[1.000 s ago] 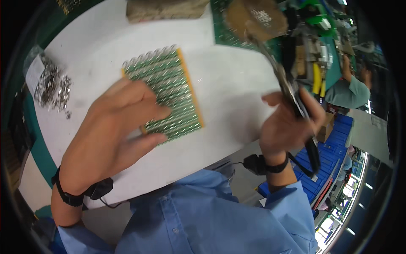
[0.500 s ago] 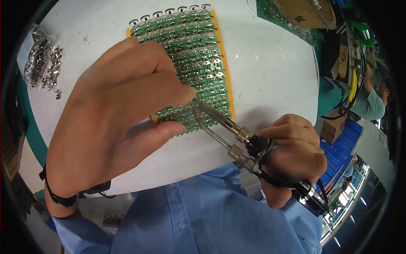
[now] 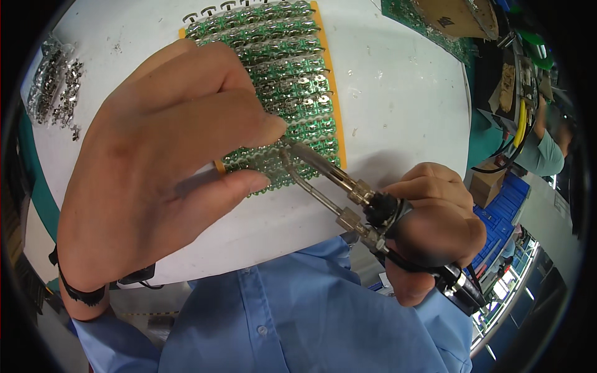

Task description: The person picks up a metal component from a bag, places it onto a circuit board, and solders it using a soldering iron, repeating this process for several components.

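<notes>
My right hand (image 3: 435, 230) is closed round a soldering iron (image 3: 379, 214) with a thin solder-feed tube beside its metal barrel. Its tip reaches left and away from me, over the near rows of a panel of small green circuit boards (image 3: 292, 81) with orange edge strips. Curled above that panel is my left hand (image 3: 168, 143), its thumb and index fingertips either side of the iron's tip area. Whatever it pinches is blurred and hidden. Curved metal pieces (image 3: 208, 10) stick out along the panel's far edge.
A clear plastic bag (image 3: 43, 81) and a spill of small metal parts (image 3: 68, 96) lie at the far left of the white table (image 3: 404, 112). A cardboard box (image 3: 460, 18) stands at the back right. Another person (image 3: 544, 149) is off to the right, near blue crates (image 3: 504, 205).
The view has shifted slightly, so the panel and the bag sit a little higher and further left. Both hands keep nearly the same pose, with the iron's tip still at the near rows.
</notes>
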Available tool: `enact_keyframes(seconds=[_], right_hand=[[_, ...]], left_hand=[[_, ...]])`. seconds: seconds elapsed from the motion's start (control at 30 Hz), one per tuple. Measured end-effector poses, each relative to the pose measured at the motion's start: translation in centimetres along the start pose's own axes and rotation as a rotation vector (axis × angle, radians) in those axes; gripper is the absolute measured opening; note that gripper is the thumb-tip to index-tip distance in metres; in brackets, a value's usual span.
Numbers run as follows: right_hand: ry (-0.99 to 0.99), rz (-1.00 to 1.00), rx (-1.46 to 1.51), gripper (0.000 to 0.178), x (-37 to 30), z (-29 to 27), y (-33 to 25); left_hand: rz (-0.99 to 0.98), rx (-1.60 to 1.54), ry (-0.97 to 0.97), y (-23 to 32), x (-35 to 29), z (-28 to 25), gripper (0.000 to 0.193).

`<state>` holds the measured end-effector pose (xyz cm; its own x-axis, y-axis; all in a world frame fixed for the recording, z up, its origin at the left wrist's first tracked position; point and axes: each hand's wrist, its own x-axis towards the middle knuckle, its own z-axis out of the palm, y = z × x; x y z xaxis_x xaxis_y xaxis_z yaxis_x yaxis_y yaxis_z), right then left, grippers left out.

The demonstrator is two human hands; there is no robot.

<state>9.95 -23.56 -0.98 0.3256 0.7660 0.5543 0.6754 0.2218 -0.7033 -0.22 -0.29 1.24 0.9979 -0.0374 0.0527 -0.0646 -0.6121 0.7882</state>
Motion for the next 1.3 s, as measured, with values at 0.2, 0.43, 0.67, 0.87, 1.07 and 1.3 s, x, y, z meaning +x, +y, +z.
enact_keyframes(seconds=[0.2, 0.43, 0.67, 0.87, 1.07, 1.3], right_hand=[[-0.004, 0.006, 0.011, 0.05, 0.0, 0.0, -0.1], [0.015, -0.003, 0.013, 0.05, -0.1, 0.1, 0.0], [0.003, -0.001, -0.015, 0.05, -0.1, 0.0, -0.1], [0.046, -0.001, 0.01, 0.052, -0.2, -0.1, -0.2], [0.037, 0.001, -0.012, 0.052, -0.4, -0.1, -0.3], [0.059, 0.008, -0.006, 0.05, -0.6, -0.4, -0.4]], left_hand=[[-0.031, 0.042, -0.102, -0.5, -0.1, -0.8, 0.04], [-0.03, 0.034, -0.098, -0.6, -0.3, -0.8, 0.04], [-0.008, 0.039, -0.094, -0.7, -0.2, -0.9, 0.04], [-0.01, 0.035, -0.09, -0.7, -0.2, -0.8, 0.039], [0.01, 0.038, -0.098, -0.9, -0.2, -0.7, 0.04], [-0.007, 0.051, -0.101, -0.7, -0.2, -0.8, 0.04]])
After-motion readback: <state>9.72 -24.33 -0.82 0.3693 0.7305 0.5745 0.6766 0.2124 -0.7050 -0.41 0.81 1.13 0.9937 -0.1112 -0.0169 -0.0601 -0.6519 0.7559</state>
